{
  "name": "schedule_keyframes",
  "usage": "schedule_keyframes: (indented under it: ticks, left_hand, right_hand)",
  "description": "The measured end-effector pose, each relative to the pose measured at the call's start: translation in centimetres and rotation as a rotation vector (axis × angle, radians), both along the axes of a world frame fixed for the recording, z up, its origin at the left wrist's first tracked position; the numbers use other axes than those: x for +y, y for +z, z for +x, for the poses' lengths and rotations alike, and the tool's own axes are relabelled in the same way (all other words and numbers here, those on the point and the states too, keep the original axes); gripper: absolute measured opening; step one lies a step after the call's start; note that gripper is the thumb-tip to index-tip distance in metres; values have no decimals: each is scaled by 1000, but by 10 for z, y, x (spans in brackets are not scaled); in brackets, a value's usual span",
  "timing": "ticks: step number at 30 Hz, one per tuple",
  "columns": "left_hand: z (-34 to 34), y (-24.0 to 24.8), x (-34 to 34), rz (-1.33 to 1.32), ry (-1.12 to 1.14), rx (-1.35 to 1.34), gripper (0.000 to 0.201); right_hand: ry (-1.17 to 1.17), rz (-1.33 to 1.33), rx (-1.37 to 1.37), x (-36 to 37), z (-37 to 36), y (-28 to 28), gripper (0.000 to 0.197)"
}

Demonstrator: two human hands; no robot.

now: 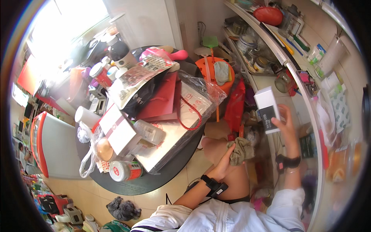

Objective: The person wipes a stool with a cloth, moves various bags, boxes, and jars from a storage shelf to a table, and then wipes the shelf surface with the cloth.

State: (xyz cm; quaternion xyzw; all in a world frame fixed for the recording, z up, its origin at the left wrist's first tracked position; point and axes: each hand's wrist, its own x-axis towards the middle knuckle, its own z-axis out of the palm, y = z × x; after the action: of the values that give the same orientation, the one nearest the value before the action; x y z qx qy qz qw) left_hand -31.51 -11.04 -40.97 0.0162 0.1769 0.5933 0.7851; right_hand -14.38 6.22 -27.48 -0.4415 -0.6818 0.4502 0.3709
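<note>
My right hand (286, 123) grips a small white box (265, 99) with a dark printed panel, held upright in front of the shelf unit. Its thumb presses on the dark panel while the fingers wrap the far side. Lower and to the left, my left hand (225, 159) is closed on a crumpled olive-brown cloth (242, 150) above my knee. Cloth and box are apart from each other. Black straps with small devices circle both wrists.
A round dark table (154, 188) at left is piled with boxes, a red paper bag (162, 98), bottles and a white-lidded jar (123, 171). Shelves (295, 71) at right hold jars and packets. An orange bucket (212, 71) stands behind. A grey fluffy thing (123, 208) lies on the floor.
</note>
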Motion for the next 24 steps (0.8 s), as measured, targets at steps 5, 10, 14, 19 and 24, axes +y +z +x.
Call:
schedule_keyframes:
  ticks: [5,10,14,19,24]
  left_hand:
    - [6,4,-1,44,29,-26,44]
    - [2,9,-3,56,29,-15,43]
    - [-1,7,-5,-3,52,-3,42]
    - [-12,4,-8,25,33,-18,43]
    - [-14,6,-11,-22,72,-69,44]
  right_hand:
    - [214,177,-76,-39,-63,63,71]
    - [376,428,-64,-64,-133,121,68]
    - [531,721,-94,-63,-183,149,67]
    - [743,770,-296,-50,-222,148,67]
    - [941,677,-324,-32,-234,135,67]
